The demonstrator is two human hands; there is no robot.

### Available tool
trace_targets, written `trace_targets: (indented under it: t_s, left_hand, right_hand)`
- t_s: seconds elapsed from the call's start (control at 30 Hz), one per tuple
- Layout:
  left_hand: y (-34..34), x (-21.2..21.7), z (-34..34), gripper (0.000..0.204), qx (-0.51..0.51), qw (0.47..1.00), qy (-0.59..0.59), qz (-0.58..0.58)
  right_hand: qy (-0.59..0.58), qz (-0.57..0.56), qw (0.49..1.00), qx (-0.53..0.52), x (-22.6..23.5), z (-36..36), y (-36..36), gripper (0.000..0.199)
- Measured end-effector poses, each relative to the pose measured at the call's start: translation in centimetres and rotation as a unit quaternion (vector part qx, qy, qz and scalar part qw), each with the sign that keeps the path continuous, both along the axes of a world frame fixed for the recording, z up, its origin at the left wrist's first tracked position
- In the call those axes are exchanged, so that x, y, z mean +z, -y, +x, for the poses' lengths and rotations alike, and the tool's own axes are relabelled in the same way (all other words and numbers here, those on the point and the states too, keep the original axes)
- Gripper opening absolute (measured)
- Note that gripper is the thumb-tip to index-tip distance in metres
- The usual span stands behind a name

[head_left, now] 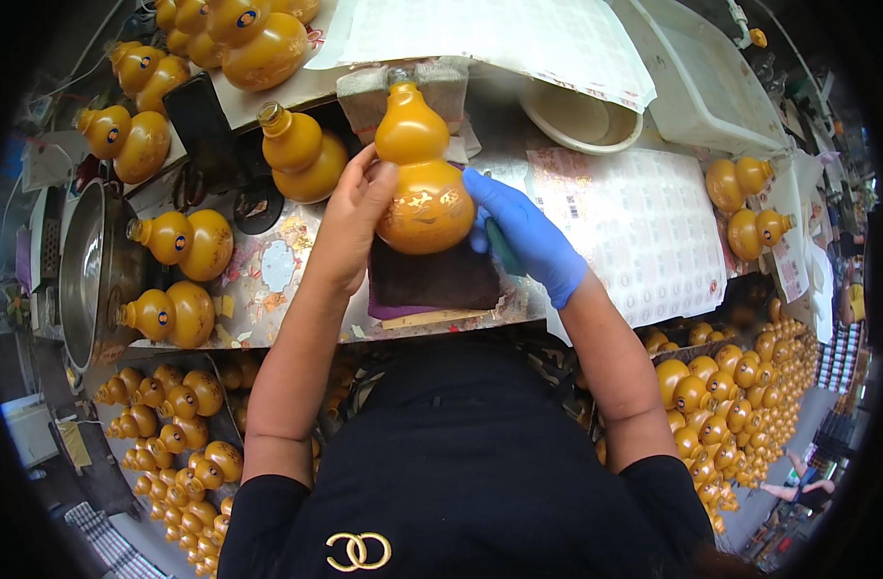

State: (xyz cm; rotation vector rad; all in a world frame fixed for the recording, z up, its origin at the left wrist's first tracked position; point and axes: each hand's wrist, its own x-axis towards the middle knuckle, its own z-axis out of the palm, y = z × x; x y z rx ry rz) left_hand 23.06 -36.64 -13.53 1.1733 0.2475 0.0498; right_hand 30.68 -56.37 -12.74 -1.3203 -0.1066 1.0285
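Note:
An orange-yellow gourd-shaped bottle (pixel 424 183) with gold decoration on its lower bulb stands at the middle of the worktable. My bare left hand (pixel 357 207) curls round its left side, thumb on the front. On the other side my right hand (pixel 528 227), in a blue glove, rests its fingertips against the lower bulb. A dark green flat piece (pixel 501 247) is tucked under the gloved fingers; its exact kind is not clear. Beneath the bottle lies a dark brown folded cloth (pixel 432 280). A light folded towel (pixel 449 92) sits behind the bottle's neck.
Printed sticker sheets (pixel 634 232) cover the table's right side. A white basin (pixel 586 121) and a plastic tub (pixel 717 82) stand behind. At left are a phone (pixel 205 130) on a stand, a metal bowl (pixel 92 275) and more gourd bottles (pixel 186 241). Many bottles (pixel 731 386) fill the floor.

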Motion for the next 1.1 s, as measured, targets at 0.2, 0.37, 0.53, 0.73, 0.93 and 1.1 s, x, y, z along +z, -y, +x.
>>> trace_targets:
  t_s: [0.2,0.37,0.53,0.73,0.93,1.1]
  left_hand:
    - [0.2,-1.6,-1.4,0.07,-0.015,0.998,0.018,0.055]
    - [0.9,-0.6,-1.8,0.07,-0.023,0.999,-0.014,0.027]
    - [0.6,-0.7,-1.8,0.066,-0.033,0.999,-0.018,0.006]
    - [0.2,-1.6,-1.8,0.06,-0.032,0.999,-0.016,0.01]
    - [-0.3,-1.9,-1.6,0.058,-0.019,0.999,0.002,0.026]
    - [-0.4,-1.2,-1.8,0.062,0.024,0.999,0.027,0.034]
  right_hand:
    - [0.134,-0.06,0.989,0.027,-0.4,-0.2,-0.8,0.065]
    - [0.104,-0.02,0.994,0.019,-0.5,-0.3,-0.8,0.063]
    - [0.044,0.02,0.999,0.007,-1.1,-0.3,-0.5,0.054]
    - [0.003,0.051,0.998,-0.029,-1.0,-0.5,-0.5,0.046]
    - [-0.058,0.046,0.997,-0.029,-1.6,-0.3,-0.2,0.044]
    - [-0.086,0.197,0.969,-0.124,-1.9,-0.6,2.0,0.036]
